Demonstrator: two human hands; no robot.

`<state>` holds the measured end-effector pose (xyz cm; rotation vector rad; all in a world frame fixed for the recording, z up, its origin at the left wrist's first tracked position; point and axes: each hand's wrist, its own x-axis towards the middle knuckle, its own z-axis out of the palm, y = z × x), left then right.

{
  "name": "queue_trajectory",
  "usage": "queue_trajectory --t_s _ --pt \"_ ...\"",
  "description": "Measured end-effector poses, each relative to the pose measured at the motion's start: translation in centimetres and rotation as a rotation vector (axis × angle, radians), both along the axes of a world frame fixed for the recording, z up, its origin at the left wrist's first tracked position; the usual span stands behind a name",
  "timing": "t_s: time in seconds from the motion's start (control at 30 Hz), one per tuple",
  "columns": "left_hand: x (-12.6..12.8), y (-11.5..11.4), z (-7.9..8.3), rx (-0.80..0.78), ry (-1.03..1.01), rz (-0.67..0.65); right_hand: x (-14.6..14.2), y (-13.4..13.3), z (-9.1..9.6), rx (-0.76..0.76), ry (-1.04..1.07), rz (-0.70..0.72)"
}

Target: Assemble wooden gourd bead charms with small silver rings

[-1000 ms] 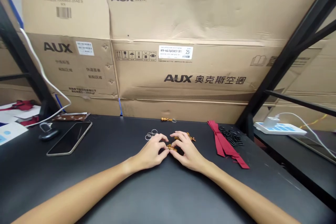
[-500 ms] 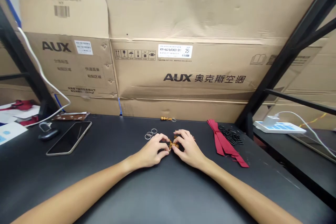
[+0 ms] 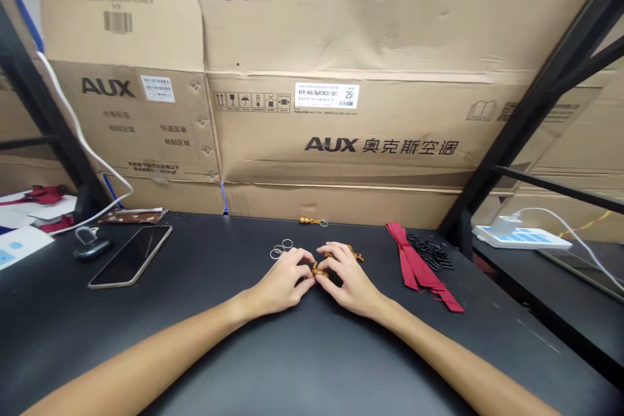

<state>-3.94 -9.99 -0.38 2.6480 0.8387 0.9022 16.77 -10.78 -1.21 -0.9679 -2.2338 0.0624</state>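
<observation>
My left hand (image 3: 287,277) and my right hand (image 3: 347,278) meet over the middle of the black table, fingertips almost touching. Between them is a small brown beaded pendant (image 3: 319,272), pinched by both hands; the fingers cover much of it. Whether a key ring sits in the left fingertips I cannot make out. Behind my right fingers lie more brown beaded pendants (image 3: 359,256), partly hidden. Just beyond my left hand are several loose silver key rings (image 3: 281,248). Farther back, a beaded pendant with a ring on it (image 3: 312,221) lies near the cardboard.
Red fabric strips (image 3: 422,270) and a pile of black clasps (image 3: 431,252) lie to the right. On the left are a phone (image 3: 130,257), a dark round gadget (image 3: 92,247) and a brown wrapper (image 3: 134,215). A cardboard wall (image 3: 336,175) and black rack posts (image 3: 526,104) bound the table.
My right fingers have shifted slightly left, closer to my left fingertips, and the pendant has turned between them. More of the beaded pendants behind my right hand now shows.
</observation>
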Motion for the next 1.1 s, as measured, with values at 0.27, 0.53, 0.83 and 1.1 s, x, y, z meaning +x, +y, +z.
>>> queue_trajectory --t_s 0.27,0.53,0.83,1.1 --pt "-0.2 0.3 -0.1 0.006 -0.057 -0.032 0.4 0.7 -0.4 0.045 -0.03 -0.197" --pt "0.0 -0.3 0.1 0.012 -0.034 0.011 0.3 0.3 -0.1 0.027 0.022 -0.1" --pt "-0.1 -0.2 0.2 0.028 -0.015 -0.018 0.1 0.2 -0.2 0.027 0.003 -0.056" --pt "-0.2 0.0 0.3 0.072 0.002 0.014 1.3 1.6 -0.6 0.067 0.011 -0.239"
